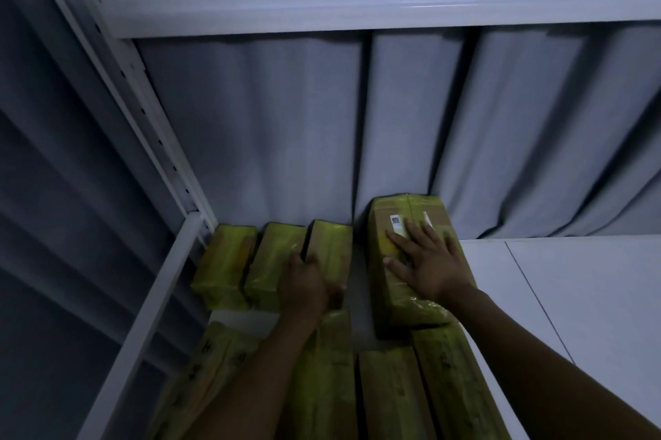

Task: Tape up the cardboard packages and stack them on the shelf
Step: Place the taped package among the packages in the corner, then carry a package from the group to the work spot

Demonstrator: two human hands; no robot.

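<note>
Several cardboard packages wrapped in yellow tape lie on the white shelf [572,296]. Three small ones stand in a row at the back left; my left hand [307,282] grips the rightmost of them [332,246] at its near end. A larger taped package [404,218] with a white label lies to the right, reaching back to the curtain. My right hand [425,257] rests flat on top of it with fingers spread. More long taped packages [390,393] lie in the front row under my forearms.
A white metal shelf post [118,82] rises at the left and a white crossbeam [357,7] runs overhead. A grey curtain [268,118] hangs behind the shelf. Bare white shelf board stretches to the right of the packages.
</note>
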